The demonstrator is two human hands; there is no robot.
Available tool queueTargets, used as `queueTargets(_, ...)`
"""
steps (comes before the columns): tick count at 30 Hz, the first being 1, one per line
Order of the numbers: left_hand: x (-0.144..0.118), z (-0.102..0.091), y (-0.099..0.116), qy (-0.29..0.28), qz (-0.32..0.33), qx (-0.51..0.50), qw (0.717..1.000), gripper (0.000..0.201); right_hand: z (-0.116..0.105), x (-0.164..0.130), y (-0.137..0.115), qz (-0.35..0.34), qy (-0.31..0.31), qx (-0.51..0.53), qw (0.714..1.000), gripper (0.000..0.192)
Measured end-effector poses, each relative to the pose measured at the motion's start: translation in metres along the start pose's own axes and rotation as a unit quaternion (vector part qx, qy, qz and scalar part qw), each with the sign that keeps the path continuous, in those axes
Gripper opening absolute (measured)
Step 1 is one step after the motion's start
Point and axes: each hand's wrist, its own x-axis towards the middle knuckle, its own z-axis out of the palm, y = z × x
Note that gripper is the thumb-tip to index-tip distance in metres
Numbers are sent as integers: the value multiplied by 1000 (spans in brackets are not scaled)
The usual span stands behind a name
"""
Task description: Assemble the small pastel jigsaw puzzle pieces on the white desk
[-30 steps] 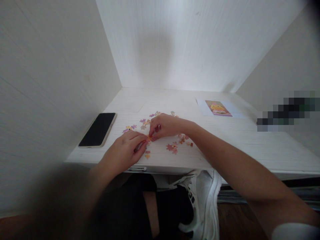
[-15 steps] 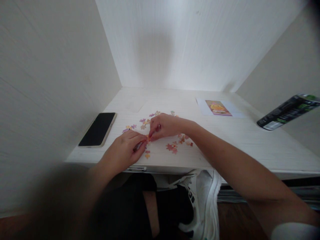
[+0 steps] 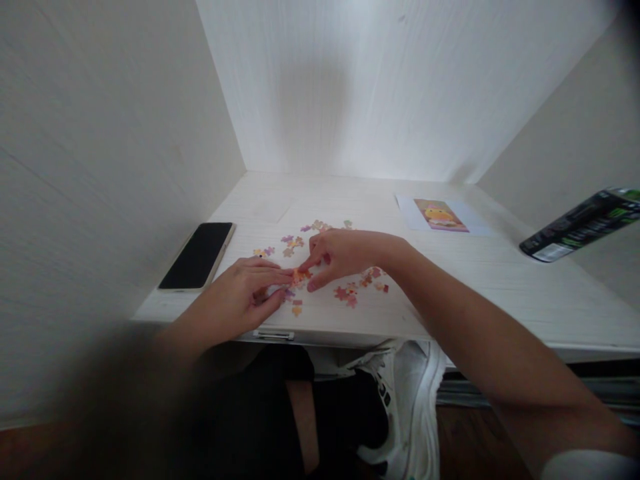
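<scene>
Small orange jigsaw pieces (image 3: pixel 301 275) lie on the white desk between my two hands. My left hand (image 3: pixel 249 288) rests on the desk with its fingers stretched out, their tips at the left side of these pieces. From the right, my right hand (image 3: pixel 345 257) presses a pointed index finger down on them, its thumb apart and lower. Nearer the desk's front edge is a loose yellow-orange piece (image 3: pixel 297 310). A cluster of pink and red pieces (image 3: pixel 346 293) lies below my right hand, and more pieces (image 3: pixel 293 244) are scattered beyond my hands.
A phone (image 3: pixel 199 257) lies at the left by the side wall. Toward the back right is a printed picture (image 3: pixel 441 215) on white paper. A black can (image 3: pixel 575 227) stands at the right. Below the desk edge (image 3: pixel 345 337) are my legs and a white shoe (image 3: pixel 413 400).
My fingers have gone from pinching at the orange pieces to lying flatter, with the right index finger pressing down and the thumb spread away. More of the orange pieces shows now.
</scene>
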Motion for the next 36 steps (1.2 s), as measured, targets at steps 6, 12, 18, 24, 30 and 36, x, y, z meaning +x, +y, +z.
queueTargets(6,-4,-3,-8,-9,-18,-19,1000,29,-1,-2,-1,-28,5,-8,1000,49)
queueTargets(12,-5,-3,-6,-32,-21,-19,999,30,5,5,7,-8,64,14,998,37)
queueTargets(18,-4,-5,-1,-35,-19,-18,999,33,17,16,11,21,126,33,991,22)
queueTargets(24,-5,-4,-4,-37,-16,-21,999,33,21,19,10,28,125,32,991,19)
queueTargets(30,-18,-27,-31,77,-142,17,987,31,22,20,13,35,128,25,991,22)
queueTargets(36,-24,-31,-40,41,-137,45,989,27,19,18,13,42,120,16,992,25)
